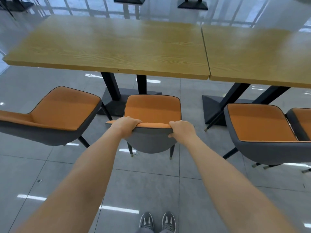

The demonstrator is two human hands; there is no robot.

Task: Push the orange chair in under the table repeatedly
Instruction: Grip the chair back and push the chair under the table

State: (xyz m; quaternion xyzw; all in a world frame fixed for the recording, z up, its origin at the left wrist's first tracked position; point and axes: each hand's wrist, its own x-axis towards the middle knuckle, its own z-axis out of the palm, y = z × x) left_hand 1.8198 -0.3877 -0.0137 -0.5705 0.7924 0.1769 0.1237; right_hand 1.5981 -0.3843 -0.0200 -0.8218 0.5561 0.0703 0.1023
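The orange chair (152, 108), orange seat with a grey shell and thin black legs, stands on the floor in front of the wooden table (107, 46). Its seat sits just short of the table's near edge, clear of the tabletop. My left hand (125, 126) grips the left end of the backrest's top rim, fingers curled over it. My right hand (182, 131) grips the right end of the same rim, thumb on the grey back. Both arms are stretched out forward.
A matching orange chair (55, 113) stands to the left and another (262, 125) to the right, with a further one at the right edge. A second wooden table (255, 52) adjoins on the right. Black table pedestals (112, 91) stand ahead of the chair. Glossy grey tiles underfoot.
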